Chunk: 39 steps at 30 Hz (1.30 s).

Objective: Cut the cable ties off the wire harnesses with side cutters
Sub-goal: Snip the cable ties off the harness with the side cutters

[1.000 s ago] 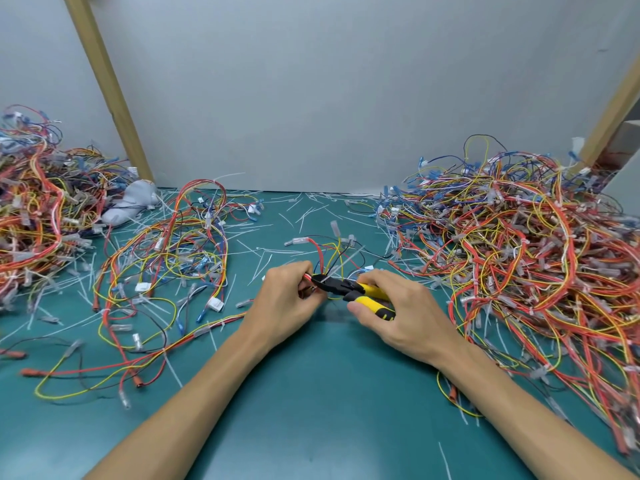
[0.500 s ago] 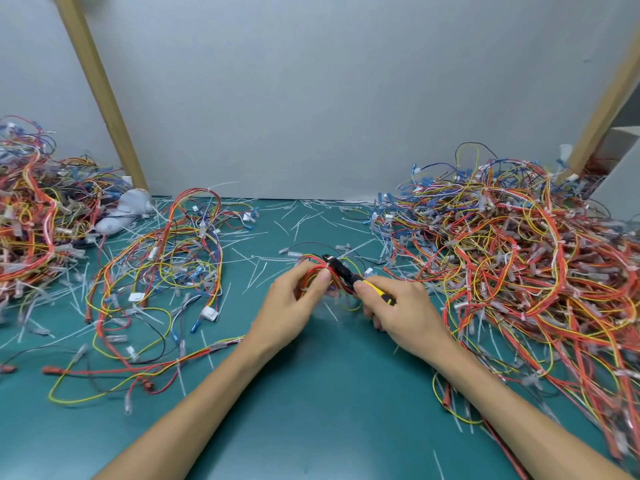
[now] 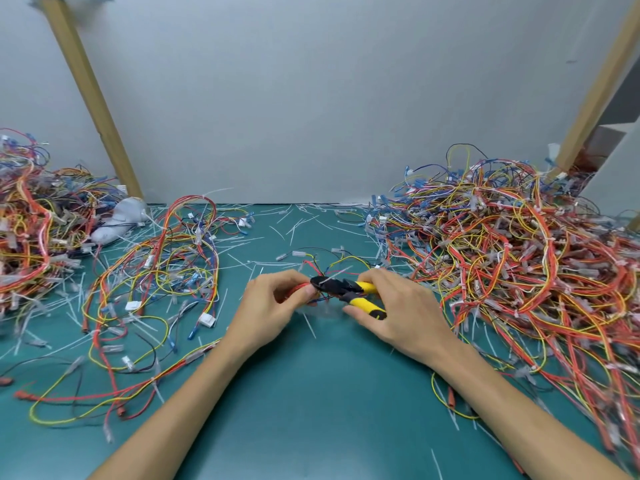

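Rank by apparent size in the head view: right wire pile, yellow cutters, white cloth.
Largest: right wire pile. Then yellow cutters and white cloth, which look alike; cutters are nearer, partly inside the right hand.

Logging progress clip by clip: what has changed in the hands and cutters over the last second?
The side cutters, tipped nose-up half a second ago, have swung back level, nose pointing left at the small harness. The right hand still grips the yellow handles; the left hand still pinches the harness. Nothing taken up or let go. The wire pile and the loose harness on the mat lie as before.
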Motion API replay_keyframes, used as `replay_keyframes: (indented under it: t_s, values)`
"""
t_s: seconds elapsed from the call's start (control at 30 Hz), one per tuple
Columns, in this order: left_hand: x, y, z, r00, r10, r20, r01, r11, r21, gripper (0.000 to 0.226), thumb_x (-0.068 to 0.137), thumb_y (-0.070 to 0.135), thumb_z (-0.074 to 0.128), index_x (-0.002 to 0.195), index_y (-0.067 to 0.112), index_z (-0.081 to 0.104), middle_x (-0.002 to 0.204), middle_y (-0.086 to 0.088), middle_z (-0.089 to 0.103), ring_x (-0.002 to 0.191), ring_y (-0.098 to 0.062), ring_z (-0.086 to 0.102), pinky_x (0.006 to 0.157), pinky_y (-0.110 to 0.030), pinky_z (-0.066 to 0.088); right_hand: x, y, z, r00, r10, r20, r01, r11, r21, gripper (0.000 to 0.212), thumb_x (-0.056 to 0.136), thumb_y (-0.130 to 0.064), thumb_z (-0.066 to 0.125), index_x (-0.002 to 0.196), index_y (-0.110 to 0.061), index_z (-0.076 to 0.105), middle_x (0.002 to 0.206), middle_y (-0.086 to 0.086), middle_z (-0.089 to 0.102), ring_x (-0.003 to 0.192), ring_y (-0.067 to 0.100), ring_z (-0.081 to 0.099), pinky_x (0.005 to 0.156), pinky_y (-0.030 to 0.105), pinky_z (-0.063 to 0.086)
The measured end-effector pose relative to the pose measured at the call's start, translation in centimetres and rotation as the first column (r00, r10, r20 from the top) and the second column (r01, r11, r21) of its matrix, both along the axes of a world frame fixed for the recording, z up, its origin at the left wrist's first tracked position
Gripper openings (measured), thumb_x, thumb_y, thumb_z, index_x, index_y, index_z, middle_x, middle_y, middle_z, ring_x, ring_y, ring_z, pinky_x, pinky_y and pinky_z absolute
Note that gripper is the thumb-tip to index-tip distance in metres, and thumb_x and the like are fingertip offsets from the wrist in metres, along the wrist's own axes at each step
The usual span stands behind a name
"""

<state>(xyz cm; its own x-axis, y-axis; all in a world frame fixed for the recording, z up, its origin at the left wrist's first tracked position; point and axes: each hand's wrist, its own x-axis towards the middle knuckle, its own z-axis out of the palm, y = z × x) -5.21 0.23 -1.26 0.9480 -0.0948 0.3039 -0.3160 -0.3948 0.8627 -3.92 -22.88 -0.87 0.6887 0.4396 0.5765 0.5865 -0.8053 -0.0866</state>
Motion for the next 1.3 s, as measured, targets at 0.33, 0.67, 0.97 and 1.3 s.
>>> replay_keyframes:
  t_s: [0.33,0.67,0.97,1.3]
  values:
    - [-0.4,0.5,1.1,0.931,-0.282,-0.233,0.310,0.946,0.094,0.030,0.104,0.022,0.041,0.097,0.020,0.070,0.077,0.004,0.071,0.067,-0.007,0.054,0.071,-0.018,0.046,0.4,-0.6,0.5,0.990,-0.059,0.127,0.085,0.973,-0.213,0.037,0.050,-0.013,0.056,0.087,-0.015,0.055,0.074,-0.001,0.051,0.070,0.027,0.045,0.059,0.034,0.033]
    - [-0.3,-0.1,-0.2,0.986,-0.155,-0.066,0.162,0.980,0.117,0.024,0.097,0.020,0.057,0.077,0.016,0.070,0.071,-0.003,0.070,0.062,-0.012,0.049,0.066,-0.031,0.044,0.3,-0.4,0.2,0.992,-0.097,0.085,0.117,0.950,-0.289,0.058,0.046,-0.018,0.065,0.103,-0.013,0.058,0.088,0.004,0.052,0.080,0.026,0.044,0.072,0.037,0.039]
    - [-0.4,-0.4,-0.4,0.998,-0.062,0.032,0.053,0.970,0.236,0.024,0.096,0.013,0.058,0.078,0.021,0.070,0.065,0.014,0.068,0.056,-0.007,0.045,0.059,-0.027,0.040,0.2,-0.1,0.1,0.994,-0.095,0.055,0.106,0.953,-0.284,0.040,0.045,-0.015,0.064,0.084,-0.014,0.054,0.071,0.002,0.051,0.068,0.029,0.047,0.060,0.035,0.036]
    - [-0.6,-0.2,0.5,0.977,-0.183,-0.109,0.208,0.929,0.306,0.028,0.103,0.022,0.044,0.080,0.025,0.060,0.067,0.012,0.061,0.063,-0.010,0.048,0.068,-0.032,0.041,-0.1,0.0,0.8,0.992,-0.102,0.073,0.118,0.957,-0.265,0.041,0.038,-0.008,0.067,0.071,-0.016,0.043,0.059,-0.002,0.043,0.053,0.028,0.044,0.046,0.028,0.027]
